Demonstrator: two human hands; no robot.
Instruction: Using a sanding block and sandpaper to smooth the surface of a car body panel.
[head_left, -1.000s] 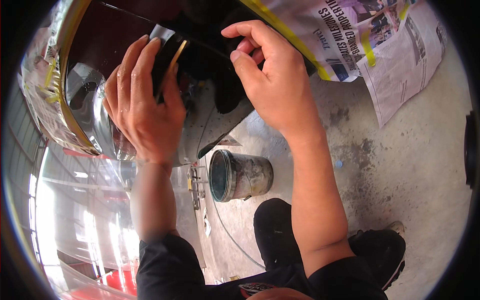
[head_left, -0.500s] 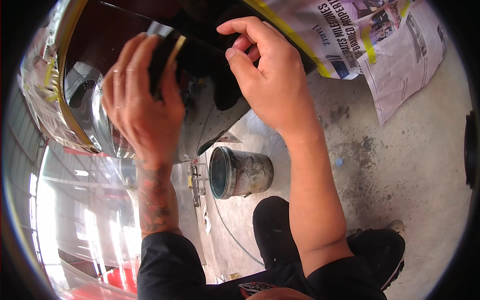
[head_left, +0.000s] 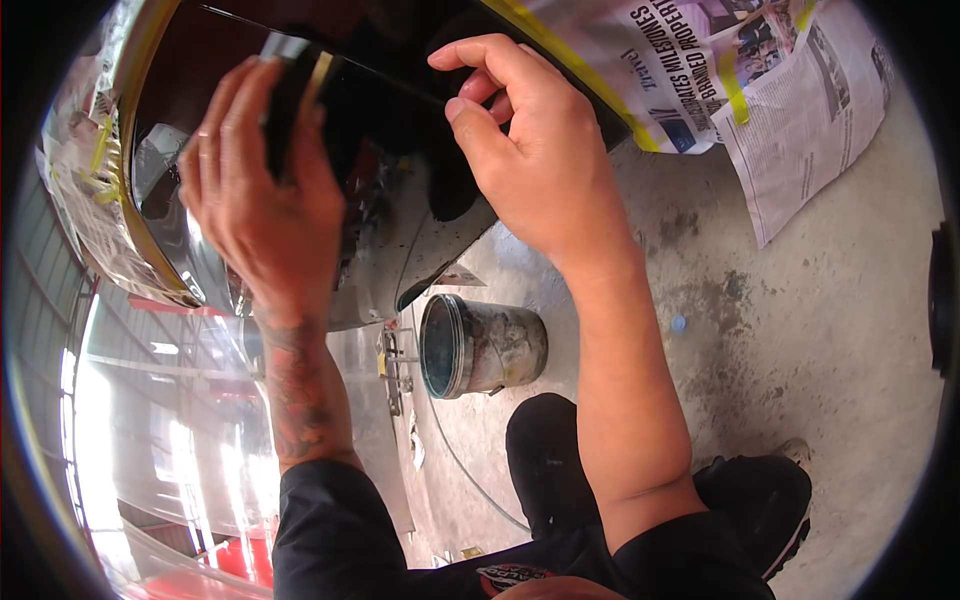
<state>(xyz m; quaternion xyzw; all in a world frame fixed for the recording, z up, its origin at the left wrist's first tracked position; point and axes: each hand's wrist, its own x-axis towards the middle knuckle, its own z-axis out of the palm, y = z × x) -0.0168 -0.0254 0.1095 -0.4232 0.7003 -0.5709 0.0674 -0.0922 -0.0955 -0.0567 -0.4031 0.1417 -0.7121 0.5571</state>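
Left hand [head_left: 262, 195] holds a dark pad [head_left: 290, 112] over black panel [head_left: 190, 80], between taped edges [head_left: 562, 62].

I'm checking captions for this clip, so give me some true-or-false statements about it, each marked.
1. The left hand holds a dark piece with a tan edge. True.
2. The right hand grips the bucket. False: it is apart from the bucket, near the glossy dark panel, with nothing visible in its grasp.
3. Yellow tape runs along an edge of the newspaper. True.
4. The bucket's mouth faces the picture's right. False: it faces left.
5. The person's sleeves are black. True.
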